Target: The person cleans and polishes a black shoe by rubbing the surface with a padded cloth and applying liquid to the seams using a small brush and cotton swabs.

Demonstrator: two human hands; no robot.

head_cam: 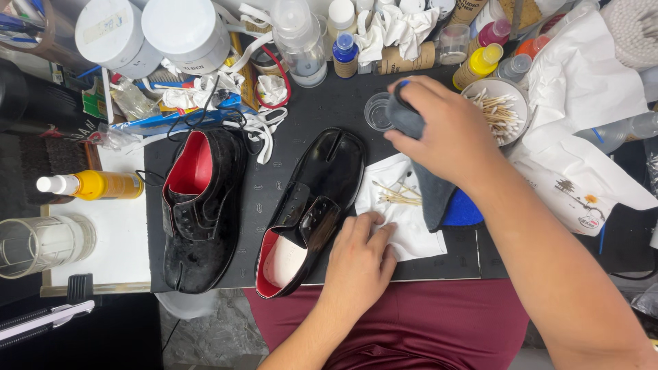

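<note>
My right hand [445,133] grip pinches grey cloth [428,188], centre-right of frame. Left hand [356,257], fingers spread, steadies glossy black shoe [319,192]. Step, as I judge: cloth loading before polishing. Next calls for light strokes on toe.

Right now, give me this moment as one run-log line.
left hand: resting on white paper beside glossy black shoe | right hand: grey cloth over fingers, by clear cup | second shoe: untouched

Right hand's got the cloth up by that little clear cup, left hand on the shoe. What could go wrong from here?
The right hand presses the grey cloth right beside the small clear cup; a sweep might tip it. The cloth's hanging tail could drag the loose cotton swabs off the white tissue. The left hand only rests against the glossy shoe, which may slide.
</note>
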